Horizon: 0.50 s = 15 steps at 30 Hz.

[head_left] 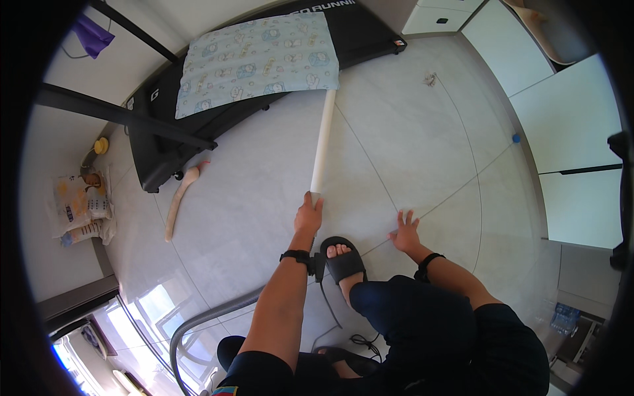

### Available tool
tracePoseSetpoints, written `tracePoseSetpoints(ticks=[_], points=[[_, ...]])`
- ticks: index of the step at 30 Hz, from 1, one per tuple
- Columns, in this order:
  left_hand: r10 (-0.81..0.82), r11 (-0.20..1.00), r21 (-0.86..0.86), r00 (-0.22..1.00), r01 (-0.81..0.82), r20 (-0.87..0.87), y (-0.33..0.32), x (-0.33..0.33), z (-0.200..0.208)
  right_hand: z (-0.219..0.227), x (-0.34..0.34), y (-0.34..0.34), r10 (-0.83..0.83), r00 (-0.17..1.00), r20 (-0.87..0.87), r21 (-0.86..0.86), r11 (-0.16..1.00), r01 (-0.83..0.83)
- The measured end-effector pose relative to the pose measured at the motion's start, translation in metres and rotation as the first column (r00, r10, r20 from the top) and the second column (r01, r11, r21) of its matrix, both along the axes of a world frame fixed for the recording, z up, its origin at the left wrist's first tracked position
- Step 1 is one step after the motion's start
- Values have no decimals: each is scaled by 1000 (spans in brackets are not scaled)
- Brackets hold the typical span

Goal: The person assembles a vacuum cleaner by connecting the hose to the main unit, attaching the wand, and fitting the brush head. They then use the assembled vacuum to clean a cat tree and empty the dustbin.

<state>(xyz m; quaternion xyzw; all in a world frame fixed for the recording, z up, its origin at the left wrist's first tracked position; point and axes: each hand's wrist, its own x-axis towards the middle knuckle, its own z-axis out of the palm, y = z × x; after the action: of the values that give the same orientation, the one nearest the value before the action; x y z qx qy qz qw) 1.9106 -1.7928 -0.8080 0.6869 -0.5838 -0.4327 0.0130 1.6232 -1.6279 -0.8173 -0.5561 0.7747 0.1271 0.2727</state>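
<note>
My left hand (308, 214) is wrapped round the near end of a long white vacuum cleaner wand (321, 145). The wand runs away from me, low over the pale tiles, and its far end is hidden below a light blue patterned cloth (261, 63). That cloth is draped over a black treadmill (158, 148). A ribbed grey hose (214, 311) curves along the floor left of my left forearm; where it joins the wand is hidden. My right hand (406, 232) rests on the floor with its fingers spread, holding nothing.
A long beige plush toy (178, 204) lies left of the wand. Packaged bags (79, 208) lean by the left wall. Small debris (430, 80) and a blue ball (516, 138) are near white cabinets (574, 125). A black cable (365, 341) lies beside my sandals (344, 264).
</note>
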Motion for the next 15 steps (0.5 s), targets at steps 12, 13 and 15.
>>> tracePoseSetpoints(ticks=[12,13,15], points=[[-56,998,2,998,56,-20,26,81,25,-10,-4,-1,55,997,-55,94,994,-50],[-60,998,21,998,59,11,19,85,29,-9,-4,-2,47,998,-52,90,995,-42],[-62,998,9,997,62,38,6,90,32,-8,-3,-2,63,998,-12,35,997,-62]])
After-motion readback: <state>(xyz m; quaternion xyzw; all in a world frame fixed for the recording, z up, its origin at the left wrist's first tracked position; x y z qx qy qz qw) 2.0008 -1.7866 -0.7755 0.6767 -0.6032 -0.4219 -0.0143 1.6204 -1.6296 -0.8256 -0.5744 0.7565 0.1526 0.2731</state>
